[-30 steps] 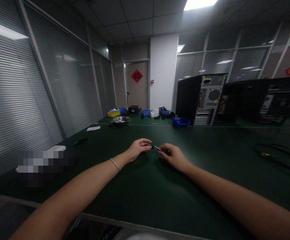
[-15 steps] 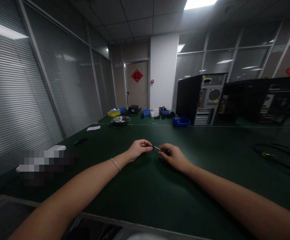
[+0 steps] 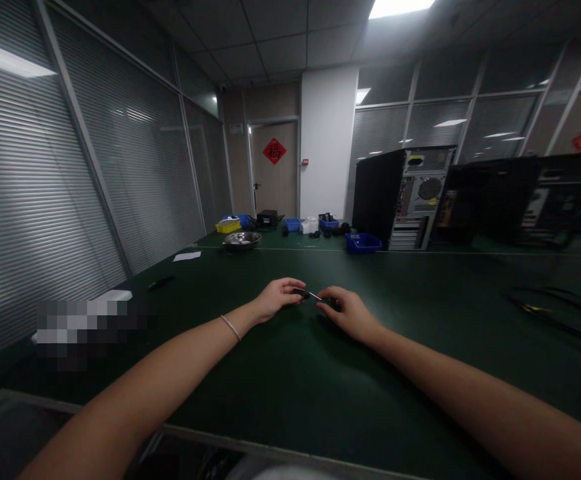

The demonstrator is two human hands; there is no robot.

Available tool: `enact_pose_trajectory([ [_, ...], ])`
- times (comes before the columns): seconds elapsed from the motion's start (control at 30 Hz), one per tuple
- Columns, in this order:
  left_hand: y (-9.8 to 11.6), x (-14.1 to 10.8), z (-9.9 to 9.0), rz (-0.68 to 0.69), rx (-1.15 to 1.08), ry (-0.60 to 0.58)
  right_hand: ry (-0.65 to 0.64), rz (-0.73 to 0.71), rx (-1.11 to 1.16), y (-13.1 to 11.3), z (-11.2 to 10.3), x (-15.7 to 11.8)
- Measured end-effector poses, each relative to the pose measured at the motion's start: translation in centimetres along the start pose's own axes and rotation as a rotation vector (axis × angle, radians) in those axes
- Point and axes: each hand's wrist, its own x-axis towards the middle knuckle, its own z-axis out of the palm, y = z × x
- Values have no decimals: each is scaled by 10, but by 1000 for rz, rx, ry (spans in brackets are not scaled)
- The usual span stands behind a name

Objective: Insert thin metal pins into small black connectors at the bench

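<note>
Over the middle of the green table (image 3: 280,393), my left hand (image 3: 277,298) is closed on a small black part (image 3: 304,294), held between thumb and fingers. Facing it from the right, my right hand (image 3: 347,310) grips a screwdriver (image 3: 315,296) with a thin metal shaft. The shaft points left and its tip is at the black part; exact contact is too small to tell. Most of the dark handle is hidden by my right fingers.
A metal bowl (image 3: 241,241), a blue bin (image 3: 363,243) and a computer tower (image 3: 403,199) stand farther back. White paper (image 3: 187,256) and a dark green tool (image 3: 161,283) lie left. Black cables (image 3: 560,312) lie right.
My left fingers have shifted slightly around the black part, and the thumb sits a little farther left. My right hand and the screwdriver look almost unmoved.
</note>
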Motion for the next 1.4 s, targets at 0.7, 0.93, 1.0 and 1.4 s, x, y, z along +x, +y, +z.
enact_pose_trajectory([
  [0.7, -1, 0, 5, 28, 47, 66, -35, 34, 25, -5, -4, -1],
  [0.93, -4, 2, 1, 19, -27, 94, -40, 18, 28, -3, -2, -1],
  [1.0, -5, 3, 0, 17, -40, 103, -33, 12, 22, -3, -1, -1],
  [1.4, -2, -1, 3, 27, -30, 49, -114, -26, -37, -8, -3, -2],
])
